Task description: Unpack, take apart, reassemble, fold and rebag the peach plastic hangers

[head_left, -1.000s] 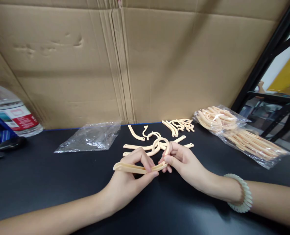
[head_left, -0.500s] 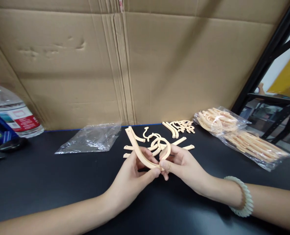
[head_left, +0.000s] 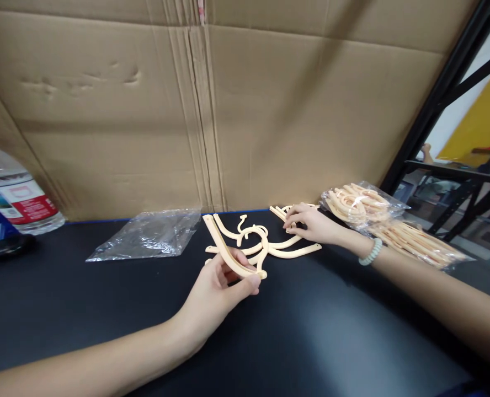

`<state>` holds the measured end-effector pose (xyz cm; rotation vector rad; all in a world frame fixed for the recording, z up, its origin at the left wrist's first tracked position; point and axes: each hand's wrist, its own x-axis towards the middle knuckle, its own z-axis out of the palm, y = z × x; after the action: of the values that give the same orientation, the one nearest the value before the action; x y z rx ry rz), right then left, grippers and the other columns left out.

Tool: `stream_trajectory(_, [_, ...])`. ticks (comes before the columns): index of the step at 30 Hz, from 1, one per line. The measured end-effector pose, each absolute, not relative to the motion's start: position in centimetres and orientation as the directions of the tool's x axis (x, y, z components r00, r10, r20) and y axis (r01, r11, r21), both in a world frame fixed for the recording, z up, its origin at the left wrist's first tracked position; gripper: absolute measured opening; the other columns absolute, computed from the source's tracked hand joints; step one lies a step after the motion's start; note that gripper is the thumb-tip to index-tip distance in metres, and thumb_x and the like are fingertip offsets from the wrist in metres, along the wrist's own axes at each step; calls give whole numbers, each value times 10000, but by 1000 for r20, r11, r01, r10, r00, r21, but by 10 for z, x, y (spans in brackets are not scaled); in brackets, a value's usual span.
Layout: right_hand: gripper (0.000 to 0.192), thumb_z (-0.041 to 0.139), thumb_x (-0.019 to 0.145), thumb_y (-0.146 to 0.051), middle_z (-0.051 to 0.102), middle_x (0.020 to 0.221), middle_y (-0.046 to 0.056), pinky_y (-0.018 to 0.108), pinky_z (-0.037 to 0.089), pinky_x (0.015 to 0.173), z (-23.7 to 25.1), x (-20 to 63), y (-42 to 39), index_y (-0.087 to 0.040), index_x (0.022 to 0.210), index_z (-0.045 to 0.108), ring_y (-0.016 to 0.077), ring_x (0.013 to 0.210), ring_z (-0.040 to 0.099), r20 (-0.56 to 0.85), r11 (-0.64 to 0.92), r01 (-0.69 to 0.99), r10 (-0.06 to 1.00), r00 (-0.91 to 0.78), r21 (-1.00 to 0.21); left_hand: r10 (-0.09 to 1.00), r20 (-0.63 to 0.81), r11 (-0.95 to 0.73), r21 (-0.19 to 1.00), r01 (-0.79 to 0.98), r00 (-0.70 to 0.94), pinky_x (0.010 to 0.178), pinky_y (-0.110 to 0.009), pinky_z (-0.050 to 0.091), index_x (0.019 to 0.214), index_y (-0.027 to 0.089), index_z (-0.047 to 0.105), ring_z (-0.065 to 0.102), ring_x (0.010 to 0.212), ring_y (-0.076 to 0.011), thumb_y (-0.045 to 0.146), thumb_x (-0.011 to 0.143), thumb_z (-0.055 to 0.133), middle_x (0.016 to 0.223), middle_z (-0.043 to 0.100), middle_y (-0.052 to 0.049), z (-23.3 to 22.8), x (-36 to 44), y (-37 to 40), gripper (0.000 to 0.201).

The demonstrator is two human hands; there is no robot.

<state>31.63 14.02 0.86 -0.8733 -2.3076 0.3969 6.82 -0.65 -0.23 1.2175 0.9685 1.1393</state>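
My left hand (head_left: pixel 220 286) pinches a curved cream plastic hanger arm (head_left: pixel 224 248) with a ring hook joined at its lower end, lifted a little above the black table (head_left: pixel 104 309). My right hand (head_left: pixel 311 223), with a pale bead bracelet on the wrist, is stretched to the back of the table and rests its fingers on a small heap of cream hook pieces (head_left: pixel 288 212). Between the hands lie several loose cream hanger arms and hooks (head_left: pixel 286 248).
An empty clear plastic bag (head_left: pixel 148 234) lies at the back left. Two clear bags packed with cream parts (head_left: pixel 389 223) sit at the right. A water bottle (head_left: pixel 13 196) stands far left. A cardboard wall (head_left: pixel 212 105) closes the back; a black rack (head_left: pixel 443 116) rises at right.
My right hand let go of the assembled piece and reached back right to the heap of hooks. My left hand turned the arm from flat to slanted upward and keeps holding it.
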Motion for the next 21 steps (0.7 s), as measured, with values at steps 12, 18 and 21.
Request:
stream_trajectory(12, [219,545,906,-385,699,1013,85,340,558,728,15,299,104,-193,966,633,159,757,686,463,490,83,857,-227,-868,983,48,-21,988,-154,175,710,-235,474,842,179,506,567,694,-86,241,757,774,721,595,53,-3,67,-6,287])
stream_trajectory(18, [159,736,771,-320,688,1011,59,331,519,885,21,280,58,-178,808,676,144,837,667,224,167,-298,960,-170,-940,983,50,-20,986,-168,174,726,-255,466,870,183,494,554,716,-99,222,758,768,738,592,45,-3,68,-6,298])
stream_trajectory(21, [250,819,648,-191,635,921,-11,294,521,825,18,274,48,-211,823,642,119,796,645,171,116,-356,977,-125,-927,981,67,-37,985,-166,180,749,-262,455,873,187,489,547,750,-105,201,766,754,759,592,41,-5,68,-6,286])
